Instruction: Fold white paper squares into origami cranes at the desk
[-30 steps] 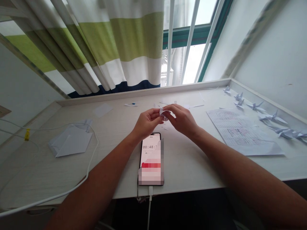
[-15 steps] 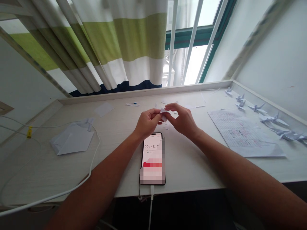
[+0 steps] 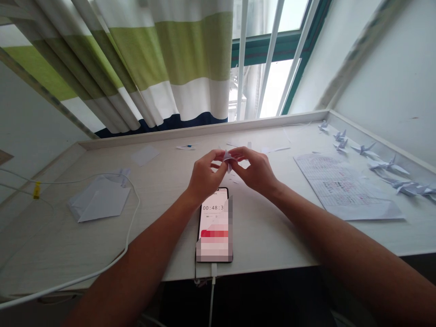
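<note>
Pinching the small folded paper [image 3: 227, 156] just beyond the phone [image 3: 214, 221], the left hand [image 3: 206, 174] and right hand [image 3: 259, 170] could tear it or skew a crease by tugging unevenly.

Forearms [image 3: 163, 229] slanting inward, the left hand [image 3: 207, 176] and right hand [image 3: 258, 171] face each other, fingers [image 3: 214, 154] curled, thumbs [image 3: 222, 170] pinching.

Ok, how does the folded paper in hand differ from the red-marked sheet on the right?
The folded paper is smaller than the red-marked sheet. The left hand and right hand hold the folded paper; the sheet lies on the desk. The folded paper has a peak, the sheet is spread out. Both look whitish.
</note>
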`<move>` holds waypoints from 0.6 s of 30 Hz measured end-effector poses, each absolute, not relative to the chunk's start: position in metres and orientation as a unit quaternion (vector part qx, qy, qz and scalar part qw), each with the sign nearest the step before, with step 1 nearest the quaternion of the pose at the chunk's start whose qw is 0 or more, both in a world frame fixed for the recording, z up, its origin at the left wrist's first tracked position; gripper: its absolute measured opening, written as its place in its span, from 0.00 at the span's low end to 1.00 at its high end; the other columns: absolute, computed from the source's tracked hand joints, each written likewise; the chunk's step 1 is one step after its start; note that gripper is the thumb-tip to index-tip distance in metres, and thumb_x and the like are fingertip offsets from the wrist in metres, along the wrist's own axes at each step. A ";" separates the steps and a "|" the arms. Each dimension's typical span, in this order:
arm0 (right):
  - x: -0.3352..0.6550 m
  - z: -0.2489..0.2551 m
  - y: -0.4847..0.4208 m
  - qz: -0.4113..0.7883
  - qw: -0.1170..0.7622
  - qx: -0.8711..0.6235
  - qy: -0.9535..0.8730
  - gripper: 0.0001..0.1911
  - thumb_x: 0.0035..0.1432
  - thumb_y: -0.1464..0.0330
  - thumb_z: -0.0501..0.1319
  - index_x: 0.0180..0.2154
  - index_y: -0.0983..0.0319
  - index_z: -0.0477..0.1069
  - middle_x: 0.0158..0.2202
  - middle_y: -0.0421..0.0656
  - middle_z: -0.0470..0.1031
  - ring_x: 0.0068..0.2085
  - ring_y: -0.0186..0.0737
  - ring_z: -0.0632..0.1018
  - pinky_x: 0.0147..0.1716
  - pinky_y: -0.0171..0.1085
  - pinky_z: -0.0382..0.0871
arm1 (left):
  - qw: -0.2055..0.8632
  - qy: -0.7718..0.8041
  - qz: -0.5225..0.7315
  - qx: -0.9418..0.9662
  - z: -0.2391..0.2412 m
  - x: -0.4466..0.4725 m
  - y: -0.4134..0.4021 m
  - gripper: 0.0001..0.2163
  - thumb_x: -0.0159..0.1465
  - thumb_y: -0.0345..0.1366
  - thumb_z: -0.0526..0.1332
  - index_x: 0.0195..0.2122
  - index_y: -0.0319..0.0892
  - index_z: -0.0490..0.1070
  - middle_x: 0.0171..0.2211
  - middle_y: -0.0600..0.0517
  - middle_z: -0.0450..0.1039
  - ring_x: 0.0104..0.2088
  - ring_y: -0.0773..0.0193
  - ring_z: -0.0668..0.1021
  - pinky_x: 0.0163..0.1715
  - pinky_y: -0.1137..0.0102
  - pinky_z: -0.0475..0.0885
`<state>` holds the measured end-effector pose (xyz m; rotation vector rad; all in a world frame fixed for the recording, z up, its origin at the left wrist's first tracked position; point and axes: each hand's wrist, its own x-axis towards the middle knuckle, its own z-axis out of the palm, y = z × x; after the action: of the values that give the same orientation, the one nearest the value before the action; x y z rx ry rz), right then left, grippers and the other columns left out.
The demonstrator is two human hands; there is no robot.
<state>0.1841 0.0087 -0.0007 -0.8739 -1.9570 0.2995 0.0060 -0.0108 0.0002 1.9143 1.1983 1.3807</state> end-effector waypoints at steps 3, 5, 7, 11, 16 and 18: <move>0.183 -0.001 0.008 0.145 0.479 -0.365 -0.785 0.07 0.66 0.66 0.64 0.45 0.59 0.73 0.42 0.46 0.84 0.41 0.44 0.85 0.41 0.46 0.83 | 0.229 0.448 0.507 0.700 0.001 0.007 -0.012 0.07 0.69 0.39 0.64 0.44 0.43 0.79 0.41 0.48 0.83 0.41 0.58 0.83 0.40 0.66 0.78; 0.181 -0.001 0.007 0.178 0.485 -0.373 -0.771 0.09 0.65 0.64 0.66 0.46 0.60 0.73 0.40 0.46 0.84 0.40 0.45 0.85 0.41 0.45 0.83 | 0.234 0.464 0.512 0.684 0.000 0.007 -0.011 0.08 0.69 0.41 0.65 0.43 0.43 0.78 0.40 0.47 0.83 0.40 0.58 0.83 0.39 0.66 0.78; 0.180 -0.001 0.007 0.211 0.487 -0.380 -0.758 0.09 0.65 0.64 0.66 0.44 0.60 0.73 0.38 0.46 0.84 0.39 0.44 0.85 0.40 0.45 0.83 | 0.249 0.480 0.520 0.661 -0.001 0.007 -0.010 0.08 0.68 0.41 0.66 0.43 0.43 0.76 0.39 0.47 0.83 0.38 0.59 0.83 0.38 0.66 0.77; 0.179 -0.002 0.007 0.236 0.502 -0.391 -0.735 0.04 0.64 0.66 0.66 0.37 0.60 0.73 0.34 0.44 0.83 0.36 0.43 0.85 0.39 0.45 0.83 | 0.259 0.474 0.539 0.646 -0.001 0.008 -0.010 0.06 0.66 0.38 0.67 0.41 0.44 0.72 0.36 0.50 0.81 0.35 0.62 0.82 0.35 0.69 0.75; 0.178 0.000 0.007 0.257 0.513 -0.388 -0.721 0.04 0.63 0.67 0.65 0.36 0.60 0.76 0.33 0.43 0.83 0.35 0.43 0.84 0.40 0.45 0.82 | 0.295 0.447 0.534 0.655 -0.002 0.007 -0.007 0.06 0.66 0.38 0.66 0.37 0.42 0.78 0.35 0.50 0.82 0.35 0.63 0.82 0.37 0.69 0.77; 0.177 0.000 0.007 0.278 0.523 -0.383 -0.709 0.05 0.62 0.66 0.66 0.36 0.60 0.76 0.32 0.43 0.83 0.35 0.42 0.83 0.40 0.45 0.81 | 0.345 0.437 0.554 0.619 -0.004 0.006 -0.003 0.08 0.65 0.40 0.68 0.36 0.41 0.80 0.33 0.50 0.82 0.33 0.63 0.82 0.37 0.68 0.78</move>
<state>0.1771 0.0066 0.0001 -0.9164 -1.6989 0.6661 0.0063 -0.0035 -0.0040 1.6082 1.1345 1.4377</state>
